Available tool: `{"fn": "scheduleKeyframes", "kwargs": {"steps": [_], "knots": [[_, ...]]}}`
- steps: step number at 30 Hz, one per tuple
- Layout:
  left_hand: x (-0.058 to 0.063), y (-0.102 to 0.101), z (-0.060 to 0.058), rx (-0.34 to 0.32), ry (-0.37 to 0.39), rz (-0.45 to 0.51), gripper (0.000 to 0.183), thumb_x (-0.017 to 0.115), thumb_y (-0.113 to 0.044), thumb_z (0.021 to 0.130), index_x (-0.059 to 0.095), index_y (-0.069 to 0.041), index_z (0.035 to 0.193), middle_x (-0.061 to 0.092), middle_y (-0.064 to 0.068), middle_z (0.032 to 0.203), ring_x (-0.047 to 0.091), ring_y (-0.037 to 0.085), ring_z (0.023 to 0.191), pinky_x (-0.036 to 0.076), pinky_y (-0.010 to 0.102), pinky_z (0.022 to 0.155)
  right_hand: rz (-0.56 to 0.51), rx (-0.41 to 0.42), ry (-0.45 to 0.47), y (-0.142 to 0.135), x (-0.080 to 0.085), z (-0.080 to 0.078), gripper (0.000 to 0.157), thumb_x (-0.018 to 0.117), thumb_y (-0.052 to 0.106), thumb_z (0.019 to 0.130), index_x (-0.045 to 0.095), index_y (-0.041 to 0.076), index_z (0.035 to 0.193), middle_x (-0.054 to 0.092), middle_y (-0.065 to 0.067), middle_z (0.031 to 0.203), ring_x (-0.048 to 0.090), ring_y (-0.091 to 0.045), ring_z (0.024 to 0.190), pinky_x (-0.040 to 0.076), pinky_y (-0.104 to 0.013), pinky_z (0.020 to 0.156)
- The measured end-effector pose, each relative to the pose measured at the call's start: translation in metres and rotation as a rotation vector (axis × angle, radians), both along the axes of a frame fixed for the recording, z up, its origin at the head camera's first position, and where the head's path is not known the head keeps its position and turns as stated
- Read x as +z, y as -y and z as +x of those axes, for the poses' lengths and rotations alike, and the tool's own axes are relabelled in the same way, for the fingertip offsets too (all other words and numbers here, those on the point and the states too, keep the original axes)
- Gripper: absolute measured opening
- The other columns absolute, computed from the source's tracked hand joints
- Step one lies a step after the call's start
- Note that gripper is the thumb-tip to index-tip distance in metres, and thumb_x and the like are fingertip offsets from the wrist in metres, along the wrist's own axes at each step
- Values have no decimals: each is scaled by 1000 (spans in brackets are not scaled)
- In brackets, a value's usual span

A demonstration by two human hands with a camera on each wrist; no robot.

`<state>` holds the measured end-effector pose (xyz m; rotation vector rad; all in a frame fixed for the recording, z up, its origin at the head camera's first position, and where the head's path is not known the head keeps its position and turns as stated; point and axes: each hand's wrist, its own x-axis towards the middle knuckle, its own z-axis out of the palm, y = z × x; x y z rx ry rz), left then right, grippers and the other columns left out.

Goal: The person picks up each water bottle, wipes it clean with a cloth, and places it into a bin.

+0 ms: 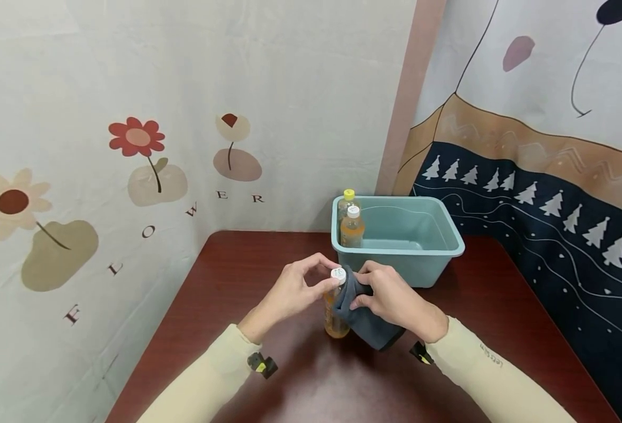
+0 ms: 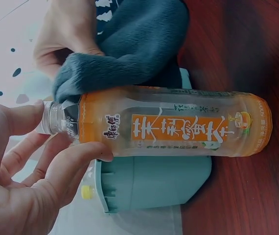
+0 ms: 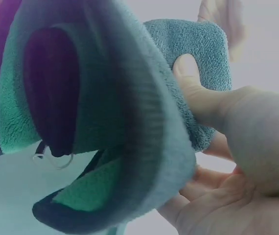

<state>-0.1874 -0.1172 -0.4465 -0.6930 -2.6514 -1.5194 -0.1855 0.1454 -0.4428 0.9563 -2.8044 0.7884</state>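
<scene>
A clear plastic bottle (image 1: 337,322) with an orange label and white cap stands on the table in front of me. My left hand (image 1: 293,291) pinches it around the cap and neck; in the left wrist view one fingertip also reaches the orange label (image 2: 178,128). From the other side, my right hand (image 1: 398,298) grips a folded blue-grey cloth (image 1: 371,326) that lies against the upper side of the bottle. The rest of the cloth hangs down in loose folds, and the right wrist view shows the thumb pressed onto the cloth (image 3: 151,122).
Behind the hands, a light blue plastic bin (image 1: 411,265) stands at the back of the dark red table (image 1: 237,264). Inside, at its left end, are a white-capped bottle (image 1: 352,230) and a yellow-capped one (image 1: 348,198). Printed cloth hangings (image 1: 290,117) close off the back and right.
</scene>
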Motion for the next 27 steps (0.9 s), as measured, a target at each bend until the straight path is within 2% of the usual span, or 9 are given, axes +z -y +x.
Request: {"fn": "scheduleKeyframes", "kwargs": {"steps": [4,8,11,16,19,22,27], "knots": [[-1,0,0,7,-5,-5,26,90,-31,106,80,-36,130,85,-5,116,74,18,99,60,31,73,11,3,8,-2,-8,0,53,100,15,92,82,-3,138,76,-9,111,73,-12,96,63,-19,76],[-1,0,-2,3,-11,-3,25,90,-30,106,81,-35,129,85,-4,115,74,18,97,61,31,73,14,-5,-4,-2,-17,-2,40,99,10,94,87,0,130,76,-7,107,75,-15,94,62,-20,75],[-1,0,-3,-1,-12,-4,26,90,-28,106,81,-35,130,84,-3,115,73,18,96,60,30,72,28,-6,0,-2,-26,-4,28,98,9,94,91,5,121,75,-4,101,74,-17,92,59,-20,72],[-1,0,-3,-2,-16,-13,26,90,-27,106,80,-35,130,84,-4,115,73,16,97,59,30,75,65,43,-7,0,-46,-9,10,98,5,93,91,9,100,71,-2,89,69,-11,81,53,-20,65],[-1,0,-3,-4,-25,-20,26,89,-28,107,80,-35,129,84,-5,115,72,16,100,56,31,78,91,71,-6,1,-62,-12,12,97,0,92,89,9,95,70,-2,86,67,-7,77,49,-21,61],[-1,-1,-2,-7,-29,-31,25,89,-29,107,80,-36,130,84,-6,114,70,17,100,55,30,78,111,87,26,0,-76,-13,16,96,-4,92,90,10,98,73,-3,86,70,-8,78,48,-20,61],[0,0,-1,-7,-25,-22,26,89,-29,107,80,-36,131,83,-5,114,70,21,96,55,29,72,111,120,54,1,-87,-14,18,95,-6,92,91,8,102,82,-2,88,76,-12,83,50,-20,63]]}}
